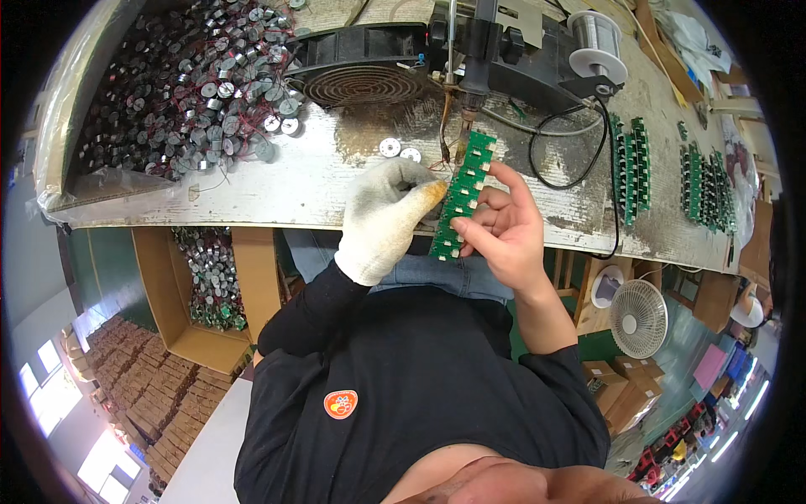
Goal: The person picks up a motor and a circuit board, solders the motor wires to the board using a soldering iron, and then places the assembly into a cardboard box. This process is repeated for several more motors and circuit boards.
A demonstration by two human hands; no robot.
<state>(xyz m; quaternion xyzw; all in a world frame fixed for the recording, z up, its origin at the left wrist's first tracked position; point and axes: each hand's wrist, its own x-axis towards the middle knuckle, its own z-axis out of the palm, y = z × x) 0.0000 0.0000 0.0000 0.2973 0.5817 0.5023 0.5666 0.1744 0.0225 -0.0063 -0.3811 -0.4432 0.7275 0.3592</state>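
The bare right hand [506, 235] pinches a green circuit-board strip [462, 200] between thumb and fingers, aslant over the front edge of the worktop [277, 197]; the gloved left hand [382, 214] curls at the strip's left side, its grip impossible to tell. Scuffed white with brown stains, the surface bears heaped small round motors [227, 92] and more board strips [635, 172]. Around it show green flooring [109, 262], a white fan [638, 317] and cardboard cartons [634, 396].

Worn bench [294, 195] w/ PCBs [640, 168], blk fan [361, 82]
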